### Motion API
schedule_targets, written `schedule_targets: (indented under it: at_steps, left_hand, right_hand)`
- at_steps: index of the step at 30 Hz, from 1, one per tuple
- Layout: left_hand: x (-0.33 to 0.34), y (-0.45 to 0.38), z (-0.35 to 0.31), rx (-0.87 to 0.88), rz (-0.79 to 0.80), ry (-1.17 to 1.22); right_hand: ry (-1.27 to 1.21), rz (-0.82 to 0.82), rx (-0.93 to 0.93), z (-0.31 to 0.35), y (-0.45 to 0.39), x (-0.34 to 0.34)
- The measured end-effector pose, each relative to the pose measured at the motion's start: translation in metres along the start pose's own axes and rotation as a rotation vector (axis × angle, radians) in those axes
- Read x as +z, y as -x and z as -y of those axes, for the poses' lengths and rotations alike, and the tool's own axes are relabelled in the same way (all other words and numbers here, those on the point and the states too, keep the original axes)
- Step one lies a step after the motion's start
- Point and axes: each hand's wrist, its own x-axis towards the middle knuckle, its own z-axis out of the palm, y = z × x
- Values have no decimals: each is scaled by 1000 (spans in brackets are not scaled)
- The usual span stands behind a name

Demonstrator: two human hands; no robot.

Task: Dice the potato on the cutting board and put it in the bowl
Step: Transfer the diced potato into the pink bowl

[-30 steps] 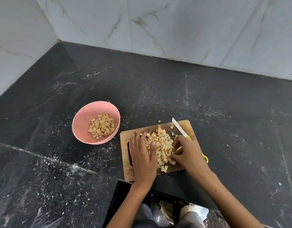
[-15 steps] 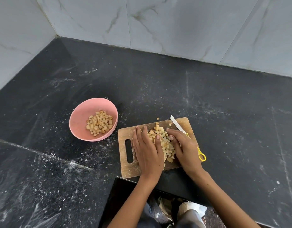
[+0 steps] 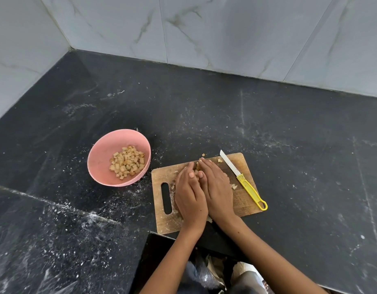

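— Hands are seen nearest, on the cutting board (image 3: 242,200); how are they held?

— The left hand (image 3: 189,198) and the right hand (image 3: 218,189) are pressed side by side, fingers cupped round a pile of diced potato (image 3: 197,166). Most of the pile is hidden beneath them; only a few cubes are seen at the fingertips.

— What else is found on the board?

— A knife (image 3: 241,180) with a yellow handle is laid along the right side, untouched, its loop past the edge. A stray cube (image 3: 234,186) is seen just beside the handle.

— And farther off?

— A pink bowl (image 3: 102,158), left of the board, is partly filled with potato cubes (image 3: 127,162). Behind, the black countertop (image 3: 289,134) is met by marble wall tiles (image 3: 225,28).
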Motion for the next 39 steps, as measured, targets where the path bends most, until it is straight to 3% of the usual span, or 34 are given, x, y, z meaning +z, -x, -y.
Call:
schedule_targets:
  at_steps: [12, 24, 32, 39]
  left_hand:
    - [4, -10, -6, -75, -63, 82]
    - [10, -16, -21, -132, 4, 295]
    - [13, -22, -32, -252, -32, 471]
    - [19, -25, -50, -406, -44, 653]
  right_hand:
    - [-70, -136, 26, 7, -12, 8]
    - [-300, -203, 55, 9, -22, 5]
    - [-469, -211, 173, 17, -29, 3]
    - [-783, -151, 426, 21, -34, -7]
